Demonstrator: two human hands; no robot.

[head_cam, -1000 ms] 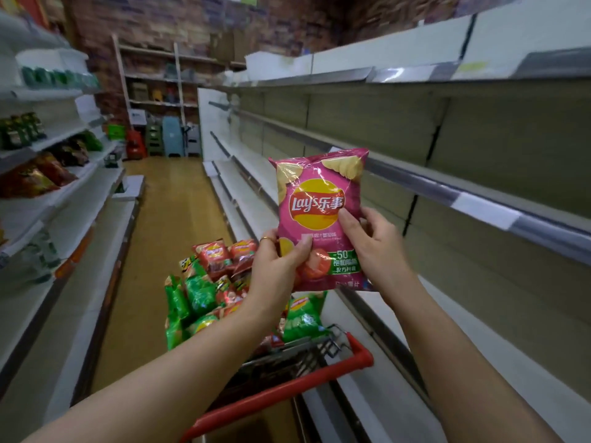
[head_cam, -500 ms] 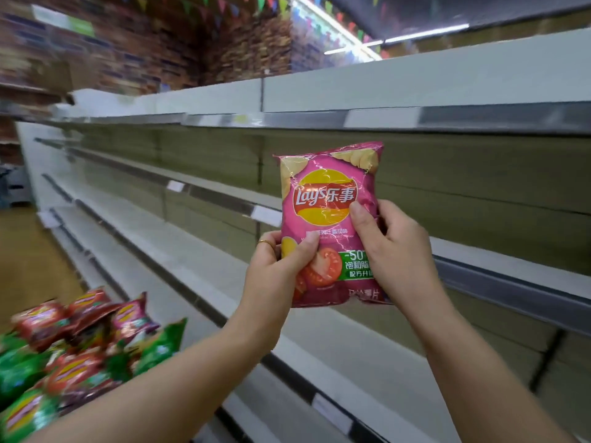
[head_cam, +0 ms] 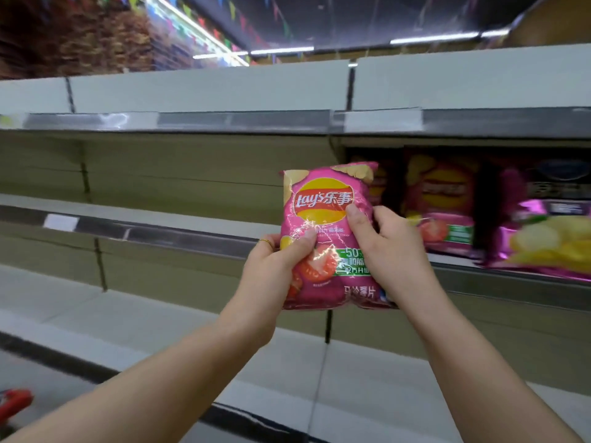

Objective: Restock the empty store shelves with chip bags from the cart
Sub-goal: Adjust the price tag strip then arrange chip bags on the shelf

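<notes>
Holding one pink chip bag [head_cam: 323,219] up in the air, we grip it with two hands. Our left hand [head_cam: 278,266] pinches its low left side, thumb on the front. Our right hand [head_cam: 393,251] grips its right side, thumb on the front too. One thin ring [head_cam: 267,243] sits on a left finger.

The bag stands upright and touches no shelf. It hangs in front of the middle shelf [head_cam: 160,235], near that shelf's gray front edge. The top shelf [head_cam: 224,121] has a gray edge too, just above the bag's top. Between these two edges there is a wide gap. The middle shelf's board is bare to the left of our hands. A low shelf [head_cam: 96,314] lies under our arms, so we count three shelves.

On the right of the middle shelf we count three bags. One pink bag [head_cam: 441,199] stands upright. One bag [head_cam: 380,187] is mostly hidden behind ours. One purple bag [head_cam: 543,225] leans over the edge. One red cart handle [head_cam: 14,402] peeks in at the bottom left.
</notes>
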